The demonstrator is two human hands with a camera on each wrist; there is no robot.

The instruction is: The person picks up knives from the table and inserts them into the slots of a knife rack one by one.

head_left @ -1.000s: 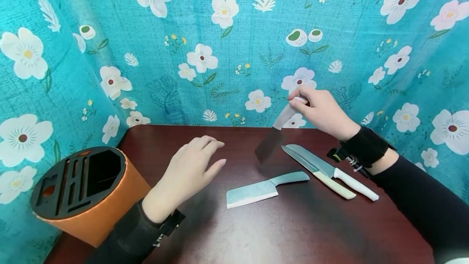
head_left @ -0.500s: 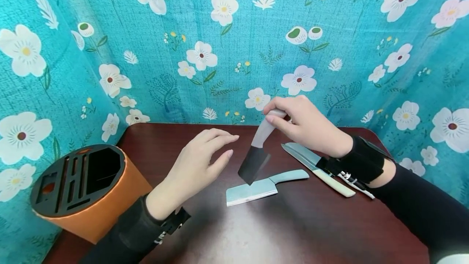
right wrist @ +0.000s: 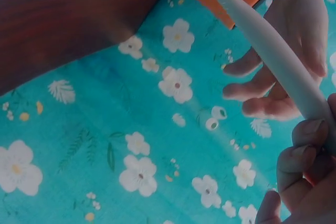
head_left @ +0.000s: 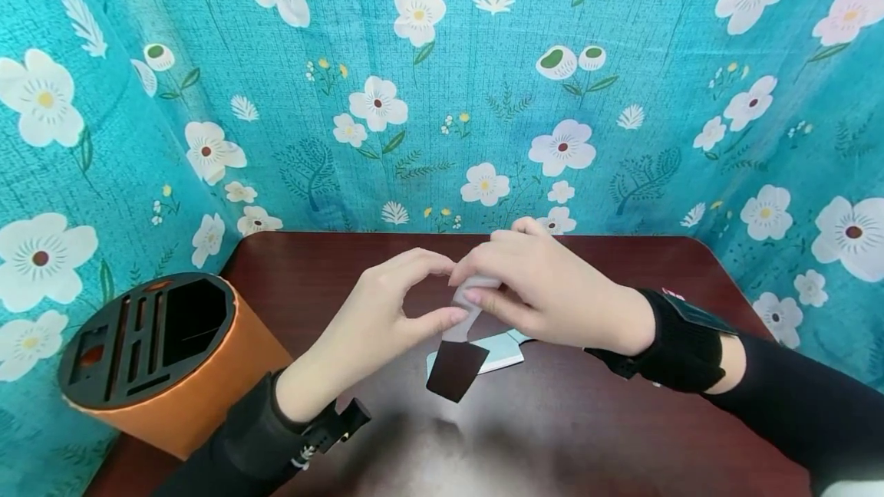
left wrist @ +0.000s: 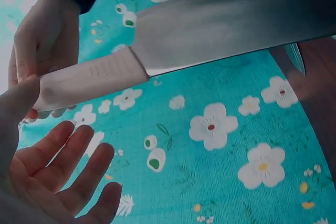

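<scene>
A cleaver [head_left: 456, 370] with a dark blade and pale handle hangs blade-down over the table. My right hand [head_left: 552, 290] grips its handle near the end. My left hand [head_left: 369, 324] is close beside the handle, its thumb and forefinger apart in a curve and its fingertips by the handle and the right fingers. In the left wrist view the cleaver's blade [left wrist: 226, 30] is broad, and the left fingers are spread below the handle. The right wrist view shows the curved handle [right wrist: 278, 61] in front of the left hand. A pale teal cleaver [head_left: 503, 353] lies on the table behind, partly covered.
An orange knife block [head_left: 228, 382] with a black slotted top stands at the left. The dark red-brown table [head_left: 621, 436] ends at a floral turquoise curtain [head_left: 428, 136]. The two knives seen earlier at the right are hidden by my right arm.
My right hand has brought the cleaver leftward and lower, from above the two knives to beside my left hand. The left hand has shifted slightly right.
</scene>
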